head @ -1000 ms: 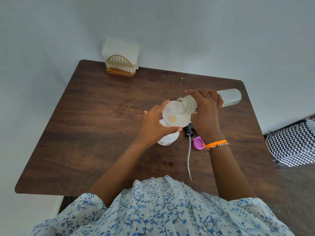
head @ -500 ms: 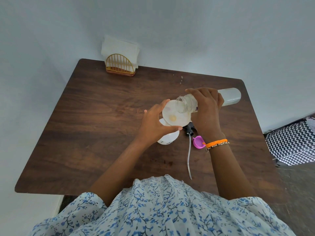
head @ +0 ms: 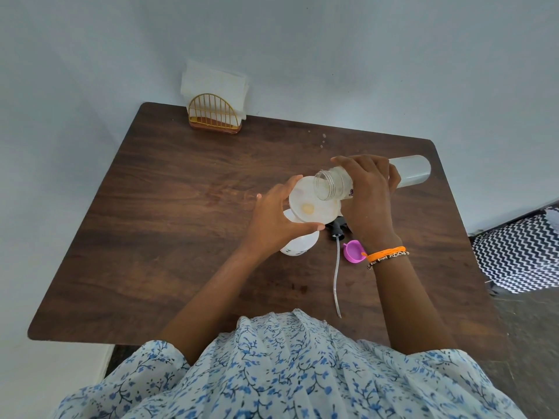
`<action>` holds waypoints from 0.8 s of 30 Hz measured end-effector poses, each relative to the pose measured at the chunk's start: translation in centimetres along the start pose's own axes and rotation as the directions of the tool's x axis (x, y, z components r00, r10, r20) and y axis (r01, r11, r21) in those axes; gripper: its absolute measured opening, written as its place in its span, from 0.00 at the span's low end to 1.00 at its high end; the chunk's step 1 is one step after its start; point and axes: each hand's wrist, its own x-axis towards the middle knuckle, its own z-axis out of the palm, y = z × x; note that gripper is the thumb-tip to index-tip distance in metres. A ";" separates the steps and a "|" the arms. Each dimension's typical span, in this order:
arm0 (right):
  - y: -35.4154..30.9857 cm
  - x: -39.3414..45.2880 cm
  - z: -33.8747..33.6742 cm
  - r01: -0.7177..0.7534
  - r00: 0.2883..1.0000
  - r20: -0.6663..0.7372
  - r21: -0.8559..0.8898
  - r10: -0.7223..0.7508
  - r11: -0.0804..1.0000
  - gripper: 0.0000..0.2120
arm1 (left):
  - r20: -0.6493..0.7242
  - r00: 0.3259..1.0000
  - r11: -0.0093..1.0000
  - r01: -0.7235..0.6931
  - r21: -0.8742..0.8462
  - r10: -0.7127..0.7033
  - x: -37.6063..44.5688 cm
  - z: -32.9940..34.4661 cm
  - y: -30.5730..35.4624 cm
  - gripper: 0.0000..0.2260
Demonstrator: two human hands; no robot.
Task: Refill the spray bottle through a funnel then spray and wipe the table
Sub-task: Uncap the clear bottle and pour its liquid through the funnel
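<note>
A dark wooden table (head: 169,225) was set against pale blue-grey walls (head: 332,55); a zigzag-patterned fabric (head: 520,252) was seen on the dark floor (head: 532,343).

white funnel (head: 311,204) atop spray bottle (head: 298,243), upright.

Your tabletop (head: 169,213) is dark brown woodgrain; funnel (head: 305,204) white w/ a pale yellow spot; spray bottle (head: 298,244) white; refill bottle (head: 408,172) clear to frosted white. Cap (head: 354,251) is pink, sprayer head (head: 338,226) black, wristband (head: 387,254) orange. Your dress (head: 287,373) is white w/ blue floral print, napkin holder (head: 214,116) gold wire
</note>
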 end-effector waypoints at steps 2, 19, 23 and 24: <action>0.0 0.0 0.0 -0.002 1.000 0.003 -0.002 0.002 1.000 0.26 | 0.001 1.000 1.000 0.000 0.000 0.000 0.0 0.0 -0.1 0.39; 0.2 0.0 0.1 -0.002 1.000 0.008 -0.031 0.002 1.000 0.27 | 0.006 1.000 1.000 0.008 -0.002 -0.008 -0.1 -0.1 0.1 0.40; 0.1 0.0 -0.1 -0.008 1.000 0.016 -0.023 0.009 1.000 0.26 | 0.011 1.000 1.000 0.012 -0.002 -0.012 -0.1 -0.1 0.1 0.41; 0.0 0.0 -0.1 -0.013 1.000 0.021 -0.018 0.014 1.000 0.26 | 0.010 1.000 1.000 0.013 0.001 -0.013 -0.1 -0.1 0.1 0.41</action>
